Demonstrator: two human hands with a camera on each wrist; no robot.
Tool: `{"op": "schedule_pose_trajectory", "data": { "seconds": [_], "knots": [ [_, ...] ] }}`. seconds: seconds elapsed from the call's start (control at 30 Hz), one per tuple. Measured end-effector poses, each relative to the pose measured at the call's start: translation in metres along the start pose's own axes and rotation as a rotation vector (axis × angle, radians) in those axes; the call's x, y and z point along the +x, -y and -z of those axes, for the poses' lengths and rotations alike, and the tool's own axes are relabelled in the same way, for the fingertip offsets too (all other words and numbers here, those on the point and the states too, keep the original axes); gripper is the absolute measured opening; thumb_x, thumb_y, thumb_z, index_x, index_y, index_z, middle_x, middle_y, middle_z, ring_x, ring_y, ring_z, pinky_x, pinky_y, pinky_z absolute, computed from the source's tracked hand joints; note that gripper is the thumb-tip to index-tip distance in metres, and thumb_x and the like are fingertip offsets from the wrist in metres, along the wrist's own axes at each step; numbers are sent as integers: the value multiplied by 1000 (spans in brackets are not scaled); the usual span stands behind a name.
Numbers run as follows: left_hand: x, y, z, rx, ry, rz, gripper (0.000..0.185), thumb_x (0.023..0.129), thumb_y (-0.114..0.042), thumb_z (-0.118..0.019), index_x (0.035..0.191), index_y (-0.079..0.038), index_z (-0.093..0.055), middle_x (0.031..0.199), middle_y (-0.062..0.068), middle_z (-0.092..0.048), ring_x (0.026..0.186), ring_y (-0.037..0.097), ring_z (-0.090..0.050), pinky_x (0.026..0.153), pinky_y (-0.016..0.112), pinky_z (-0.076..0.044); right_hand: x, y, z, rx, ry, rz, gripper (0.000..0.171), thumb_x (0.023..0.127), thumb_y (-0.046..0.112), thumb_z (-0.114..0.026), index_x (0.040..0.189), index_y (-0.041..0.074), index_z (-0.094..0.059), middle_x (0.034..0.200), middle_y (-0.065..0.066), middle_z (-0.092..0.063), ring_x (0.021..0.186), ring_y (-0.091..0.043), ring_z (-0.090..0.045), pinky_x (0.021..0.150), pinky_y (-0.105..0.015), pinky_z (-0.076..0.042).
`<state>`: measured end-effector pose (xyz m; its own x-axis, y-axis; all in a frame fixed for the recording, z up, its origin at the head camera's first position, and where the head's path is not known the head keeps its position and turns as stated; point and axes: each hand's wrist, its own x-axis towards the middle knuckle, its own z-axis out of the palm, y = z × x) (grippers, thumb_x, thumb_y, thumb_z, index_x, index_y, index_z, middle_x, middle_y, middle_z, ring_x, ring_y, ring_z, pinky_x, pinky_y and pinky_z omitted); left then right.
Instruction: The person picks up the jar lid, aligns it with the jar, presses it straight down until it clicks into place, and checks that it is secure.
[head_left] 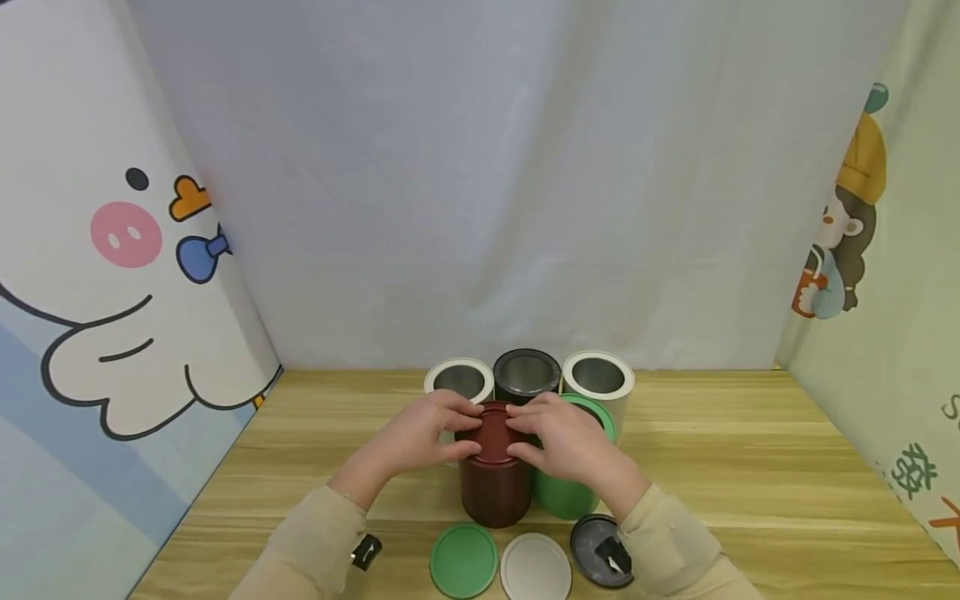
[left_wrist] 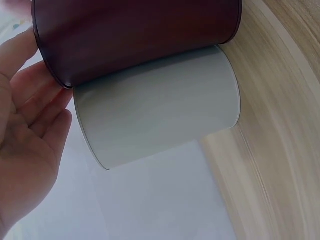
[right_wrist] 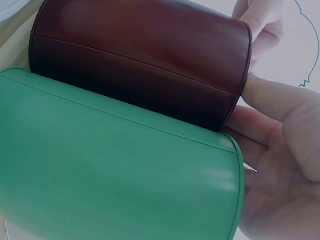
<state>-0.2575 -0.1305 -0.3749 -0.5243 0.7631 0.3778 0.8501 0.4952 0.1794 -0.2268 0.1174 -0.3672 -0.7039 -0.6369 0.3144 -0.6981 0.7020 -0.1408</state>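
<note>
Both your hands close on the lid of the dark red tin (head_left: pixel 495 479); your left hand (head_left: pixel 423 437) curls its fingers over the lid's left edge, your right hand (head_left: pixel 562 442) curls over the right edge, so each grip is on that lid; the tin stands upright at the front middle of the wooden worktop (head_left: pixel 750 467). Just to its right, touching it, stands the green tin (head_left: pixel 570 492); behind it sit a white tin (head_left: pixel 459 382), a black tin (head_left: pixel 527 375) and another white tin (head_left: pixel 600 379), all open at the top. In front lie three loose lids in a row: a green lid (head_left: pixel 463 560), a white lid (head_left: pixel 536 568) and a black lid (head_left: pixel 592 546). A pale curtain (head_left: pixel 510 167) backs the worktop; a cartoon duck panel (head_left: pixel 112 275) stands on the left, a cartoon girl panel (head_left: pixel 855 208) on the right.

The left wrist view shows the red tin's side against the white tin's wall, which your hands hide from the head camera; the right wrist view shows red and green tins pressed side by side, with your fingers at the red tin's rim.
</note>
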Motion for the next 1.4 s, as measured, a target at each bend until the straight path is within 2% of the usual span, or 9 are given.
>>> {"op": "schedule_pose_trajectory", "data": {
  "seconds": [0.2, 0.47, 0.67, 0.9, 1.17, 1.4],
  "knots": [
    [-1, 0, -1, 0, 5, 12, 32, 87, -23, -78, 111, -1, -76, 117, 11, -68, 108, 25, -60, 94, 39, -50, -2, 1, 0, 9, 8, -7, 32, 91, 25, -74, 116, 5, -74, 129, -8, -65, 113, -27, -58, 88, -39, -53],
    [-4, 0, -6, -8, -63, -15, 31, 86, -19, -79, 109, 1, -75, 120, 12, -68, 110, 27, -61, 95, 40, -50, -6, -1, -6, 55, -29, -8, 34, 93, 25, -71, 120, 4, -72, 133, -9, -62, 115, -27, -57, 90, -41, -52],
    [-6, -3, -7, -13, -96, 12, 31, 88, -18, -77, 112, 0, -74, 121, 13, -67, 113, 28, -61, 96, 42, -50, -7, -5, -11, 76, -73, 9, 35, 94, 25, -70, 122, 4, -71, 135, -10, -61, 118, -28, -56, 96, -42, -49],
    [-9, -6, -12, -7, -189, 50, 25, 85, -18, -80, 105, -5, -73, 105, 5, -69, 105, 24, -61, 94, 41, -49, -12, -5, -15, 110, -142, 52, 37, 91, 23, -74, 122, 4, -71, 135, -12, -61, 125, -30, -54, 112, -50, -34],
    [-9, -8, -15, -38, -315, 49, 16, 82, -9, -82, 93, -10, -71, 92, 0, -68, 93, 19, -61, 85, 37, -51, -22, -5, -12, 148, -302, 125, 35, 85, 17, -79, 117, 4, -73, 127, -10, -66, 119, -29, -59, 107, -51, -40],
    [-13, -9, -15, -95, -408, 46, 10, 84, -8, -80, 86, -10, -70, 83, -2, -67, 84, 16, -61, 77, 34, -52, -34, -5, -10, 186, -344, 160, 35, 83, 14, -80, 116, 4, -73, 124, -7, -67, 116, -25, -60, 104, -47, -43]
  ]
}}
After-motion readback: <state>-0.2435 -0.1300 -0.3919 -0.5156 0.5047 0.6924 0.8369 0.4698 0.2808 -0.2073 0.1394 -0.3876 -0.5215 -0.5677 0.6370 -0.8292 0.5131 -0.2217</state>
